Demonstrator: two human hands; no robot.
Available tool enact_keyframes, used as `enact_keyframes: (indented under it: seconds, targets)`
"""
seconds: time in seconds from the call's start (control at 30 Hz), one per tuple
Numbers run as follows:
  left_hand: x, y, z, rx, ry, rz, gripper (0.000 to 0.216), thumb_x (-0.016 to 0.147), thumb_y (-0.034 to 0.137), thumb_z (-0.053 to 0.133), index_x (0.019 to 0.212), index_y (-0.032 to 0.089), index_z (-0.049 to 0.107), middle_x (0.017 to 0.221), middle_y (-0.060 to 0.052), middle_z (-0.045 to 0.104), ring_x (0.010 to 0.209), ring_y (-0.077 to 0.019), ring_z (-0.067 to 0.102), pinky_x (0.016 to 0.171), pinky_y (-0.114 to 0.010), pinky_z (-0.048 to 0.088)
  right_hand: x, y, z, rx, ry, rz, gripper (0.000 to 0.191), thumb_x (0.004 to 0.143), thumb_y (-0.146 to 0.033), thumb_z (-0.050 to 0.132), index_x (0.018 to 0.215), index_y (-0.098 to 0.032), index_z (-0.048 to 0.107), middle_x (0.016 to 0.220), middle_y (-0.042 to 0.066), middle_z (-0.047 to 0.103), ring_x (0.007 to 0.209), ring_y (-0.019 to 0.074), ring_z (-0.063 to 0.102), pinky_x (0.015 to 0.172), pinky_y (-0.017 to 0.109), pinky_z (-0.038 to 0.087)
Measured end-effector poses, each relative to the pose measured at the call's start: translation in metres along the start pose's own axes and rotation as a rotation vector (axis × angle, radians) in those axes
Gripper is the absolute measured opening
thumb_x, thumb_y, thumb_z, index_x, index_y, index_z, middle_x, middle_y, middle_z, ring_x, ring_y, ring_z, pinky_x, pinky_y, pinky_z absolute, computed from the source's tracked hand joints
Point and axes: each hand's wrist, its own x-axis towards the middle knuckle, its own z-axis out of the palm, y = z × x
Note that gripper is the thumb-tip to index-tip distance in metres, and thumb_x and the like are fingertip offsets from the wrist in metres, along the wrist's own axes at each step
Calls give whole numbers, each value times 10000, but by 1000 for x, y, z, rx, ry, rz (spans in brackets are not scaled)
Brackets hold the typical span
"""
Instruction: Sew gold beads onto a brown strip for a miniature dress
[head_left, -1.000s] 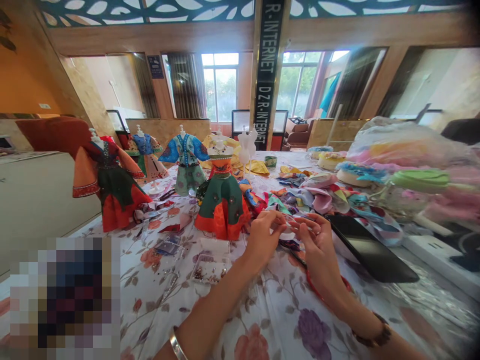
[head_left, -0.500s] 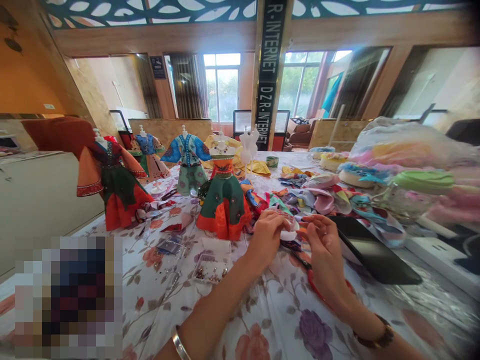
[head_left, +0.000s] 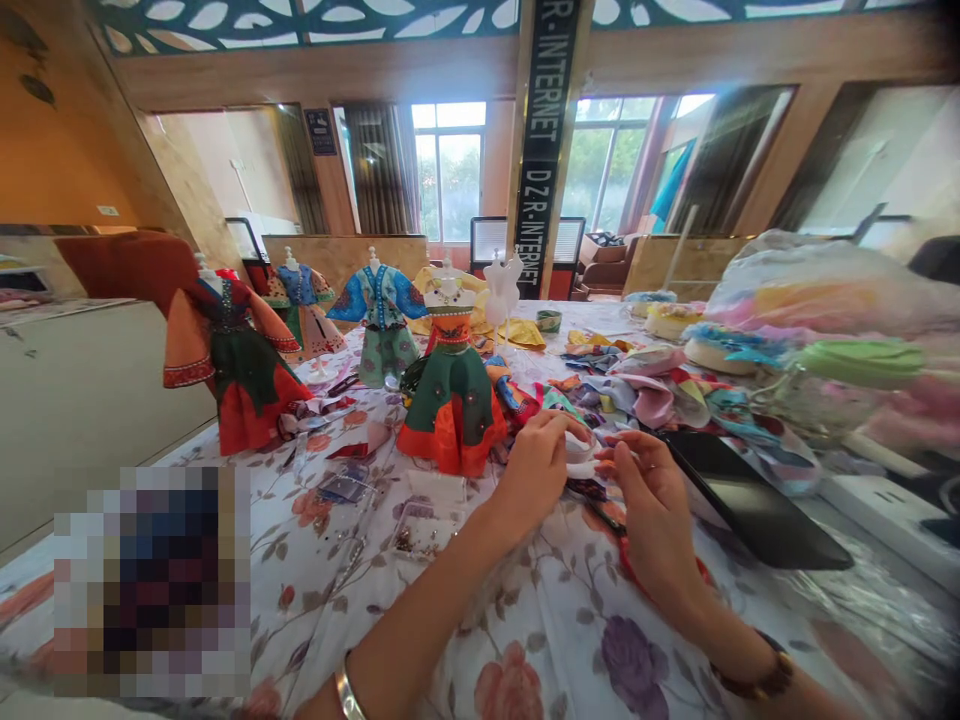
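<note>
My left hand (head_left: 538,462) is closed around a white roll (head_left: 577,450) that looks like tape, seen partly behind the fingers. From the roll a short white strip (head_left: 587,468) reaches the fingertips of my right hand (head_left: 651,490), which are pinched together at its end. Beneath my right hand lie scissors with red handles (head_left: 628,562), largely covered by it. Just beyond my left hand stands a small dress form in a green and orange-red dress (head_left: 454,405). A clear box of tiny beads (head_left: 421,535) sits on the floral tablecloth (head_left: 420,640), left of my left forearm.
More dressed doll forms stand at the left, one in a blue jacket (head_left: 377,295). A bare white form (head_left: 501,290) is behind. Fabric scraps (head_left: 652,390) are heaped beyond my hands. A black phone-like slab (head_left: 757,505), a green-lidded jar (head_left: 859,365) and a white power strip (head_left: 892,520) lie right.
The white roll has turned a little in my left hand, and its reddish print shows less. Both hands stay close together in nearly the same place; the view has shifted slightly.
</note>
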Motion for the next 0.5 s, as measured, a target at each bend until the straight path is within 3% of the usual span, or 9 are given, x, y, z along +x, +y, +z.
enact_keyframes:
  seconds: [0.2, 0.33, 0.5]
  targets:
    - [-8, 15, -17, 31, 11, -141, 246, 802, 28, 445, 833, 208, 610, 879, -28, 671, 838, -181, 645, 765, -300, 508, -8, 2, 4, -44, -181, 10, 230, 829, -473, 577, 861, -247, 546, 648, -48, 523, 541, 121, 476, 430, 210, 351]
    - [-23, 26, -43, 59, -38, -240, 172, 790, 65, 498, 789, 210, 592, 779, -11, 659, 743, -172, 642, 667, -260, 499, -14, -1, 8, -94, -400, 11, 193, 824, -426, 596, 806, -235, 574, 594, -53, 532, 513, 117, 469, 488, 235, 375]
    - [-47, 42, -79, 68, -168, -391, 107, 792, 147, 521, 760, 217, 594, 709, 14, 648, 624, -145, 629, 564, -217, 477, -28, -2, 13, -176, -668, 108, 142, 810, -325, 612, 721, -215, 630, 544, -46, 534, 457, 108, 456, 439, 222, 333]
